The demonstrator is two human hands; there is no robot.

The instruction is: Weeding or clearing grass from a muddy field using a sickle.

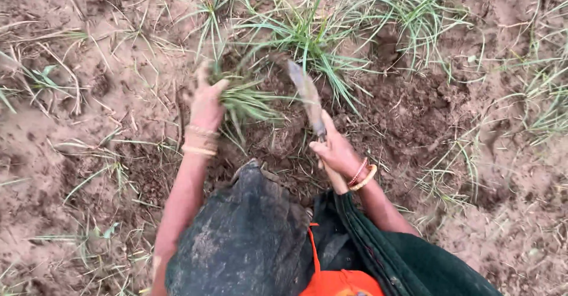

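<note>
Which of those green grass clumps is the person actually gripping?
The small tuft of green grass bunched in the left hand, beside the soil-caked blade held by the right hand; the other clumps stand untouched.

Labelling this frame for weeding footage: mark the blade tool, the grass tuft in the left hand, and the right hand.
blade tool [306, 92], head view, middle of the blade
grass tuft [248, 102], head view, bunched leaves
right hand [337, 153], head view, back of hand

- Grass tuft [245, 100]: green, thin pale-tipped blades.
- Soil [77, 148]: reddish brown, darker where dug.
- Blade [307, 95]: dull grey-brown, mud-smeared.
- Bangles [199, 141] on the left wrist: pale gold.
- Bangles [362, 174] on the right wrist: red and yellow.
- Garments: dark grey cloth [248, 237], orange cloth [340, 283], dark green drape [408, 260].
</note>
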